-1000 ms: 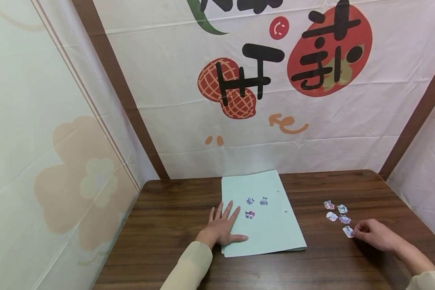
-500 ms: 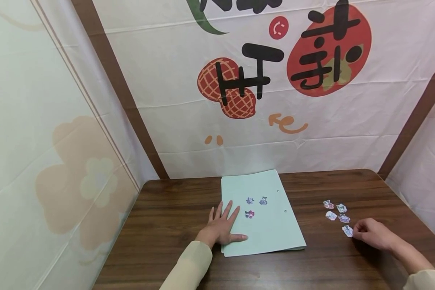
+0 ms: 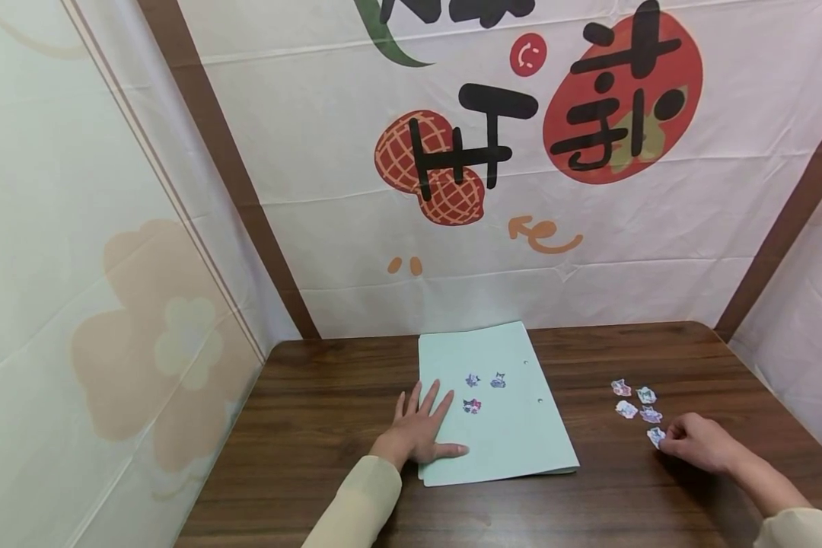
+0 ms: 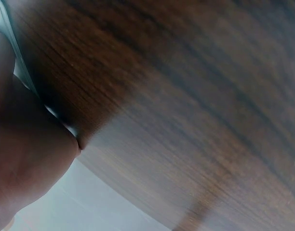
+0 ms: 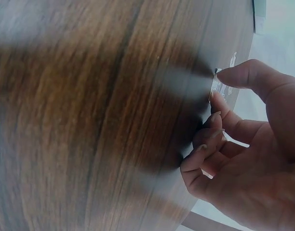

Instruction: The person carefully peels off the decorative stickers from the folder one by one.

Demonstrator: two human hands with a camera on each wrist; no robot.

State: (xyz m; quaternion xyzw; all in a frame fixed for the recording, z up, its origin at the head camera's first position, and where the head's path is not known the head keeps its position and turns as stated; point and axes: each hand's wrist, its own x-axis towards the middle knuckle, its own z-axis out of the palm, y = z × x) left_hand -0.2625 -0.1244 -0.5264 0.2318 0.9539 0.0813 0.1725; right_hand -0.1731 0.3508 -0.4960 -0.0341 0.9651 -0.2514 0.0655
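Note:
My left hand (image 3: 416, 440) lies flat with spread fingers on the left side of a pale green stack of paper (image 3: 514, 449), which has punched holes along its right side. Three small cartoon stickers (image 3: 472, 406) sit on the sheet to the right of those fingers. On the right, my right hand (image 3: 700, 443) has its thumb and index finger on the edges of a small cartoon sticker (image 3: 655, 436) at the table surface; the right wrist view shows this sticker (image 5: 216, 85) between the two fingertips. Its other fingers are curled.
Several more loose stickers (image 3: 626, 409) lie on the brown wooden table (image 3: 329, 426) just beyond the right hand. A printed white cloth (image 3: 356, 243) hangs behind the table's far edge, with another cloth (image 3: 130, 320) along the left side.
My right hand has shifted slightly left, so its fingertips now cover more of the nearest sticker. The left hand and the paper stay where they were.

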